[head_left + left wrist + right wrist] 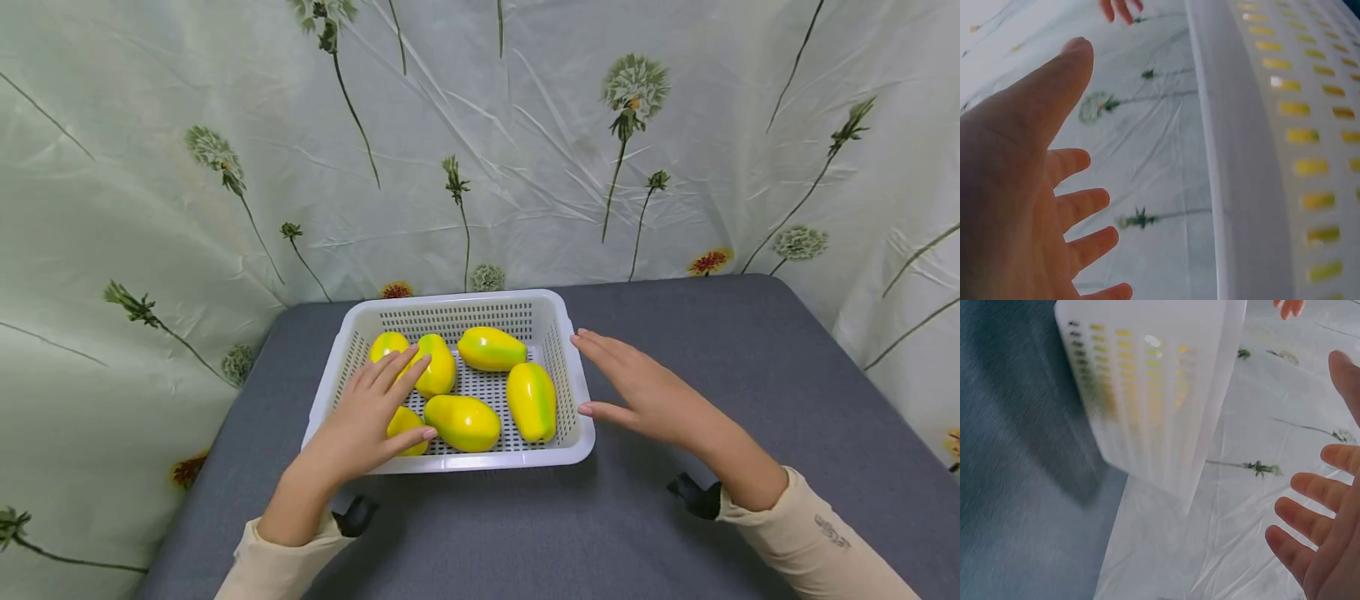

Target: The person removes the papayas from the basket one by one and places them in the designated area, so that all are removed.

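Note:
A white plastic basket [480, 460] with slotted walls holds several glossy yellow-green fruits, papaya- or mango-like, such as this one [491, 348] at the back and another [532, 402] at the right. Over the basket's left side hovers my left hand [363, 417], fingers spread, partly hiding the fruits beneath it. My right hand [645, 387] is beside the basket's right wall, its thumb apart from the other fingers and nothing in its grasp. In the left wrist view the left fingers [1088, 203] are extended and hold nothing. Right fingers [1310, 519] look likewise extended in the right wrist view.
The basket stands on a table covered in dark grey cloth [712, 333], near its back edge. Behind and to the sides hangs a pale sheet [525, 167] printed with dandelions and flowers. Dark straps [693, 496] show at both wrists.

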`<state>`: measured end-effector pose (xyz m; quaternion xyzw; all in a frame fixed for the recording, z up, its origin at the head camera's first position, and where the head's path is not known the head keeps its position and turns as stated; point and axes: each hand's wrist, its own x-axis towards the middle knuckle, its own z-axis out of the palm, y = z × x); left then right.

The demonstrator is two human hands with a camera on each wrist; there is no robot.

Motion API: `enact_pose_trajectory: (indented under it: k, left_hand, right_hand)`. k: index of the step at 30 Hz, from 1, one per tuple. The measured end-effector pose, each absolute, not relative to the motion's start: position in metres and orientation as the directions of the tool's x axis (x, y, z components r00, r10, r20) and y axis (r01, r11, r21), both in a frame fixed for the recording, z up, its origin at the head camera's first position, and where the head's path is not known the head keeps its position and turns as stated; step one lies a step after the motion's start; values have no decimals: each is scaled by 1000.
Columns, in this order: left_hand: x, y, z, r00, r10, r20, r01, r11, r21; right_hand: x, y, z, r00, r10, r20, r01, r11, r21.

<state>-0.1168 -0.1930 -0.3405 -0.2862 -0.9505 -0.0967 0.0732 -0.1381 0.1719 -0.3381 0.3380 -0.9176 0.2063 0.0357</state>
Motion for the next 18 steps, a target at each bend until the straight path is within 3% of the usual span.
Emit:
enact_pose_trajectory:
  k: [9, 18]
  left_hand:
    - [-110, -226, -348, -897, 290, 335, 376, 898, 229]
    - [-105, -253, -368, -956, 29, 291, 149, 905, 398]
  right_hand:
    - [-141, 144, -340, -771, -600, 213, -623, 643, -444]
    - [-146, 116, -350, -806, -555, 204, -564, 617, -549]
